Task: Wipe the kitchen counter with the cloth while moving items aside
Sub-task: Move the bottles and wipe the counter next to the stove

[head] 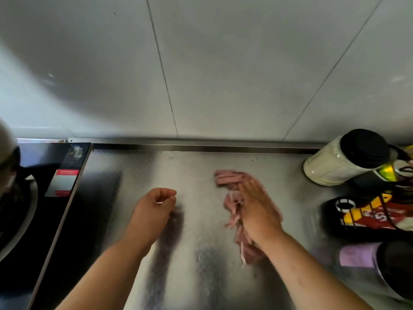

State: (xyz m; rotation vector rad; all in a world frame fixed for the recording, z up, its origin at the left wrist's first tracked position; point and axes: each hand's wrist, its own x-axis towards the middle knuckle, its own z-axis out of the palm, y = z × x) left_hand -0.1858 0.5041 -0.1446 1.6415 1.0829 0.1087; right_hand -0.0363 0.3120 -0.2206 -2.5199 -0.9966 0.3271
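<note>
- Far left, mid-frame: black glass cooktop (44,209). Red-and-white sticker (63,182) near its right edge. Something metal at frame edge, too blurred to name.
- Upper frame: white tiled wall (223,63).
- Centre, lower half: stainless steel counter (190,276), runs from cooktop edge to right side of frame.
- L hand (154,206), centre-left, over bare steel. Fingers curled into a loose fist, nothing in it.
- Pink cloth (228,179), just right of centre. Bunched, lying on counter, trailing toward lower frame.
- R hand (257,206), on top of cloth. Fingers stretched out flat, pressing it down. Motion-blurred.
- Right edge, top to bottom:
  - jar (330,166) w/ black lid, pale contents
  - black-red-yellow packet (368,215)
  - container w/ purple label (357,255)
  - All three well apart from cloth.
</note>
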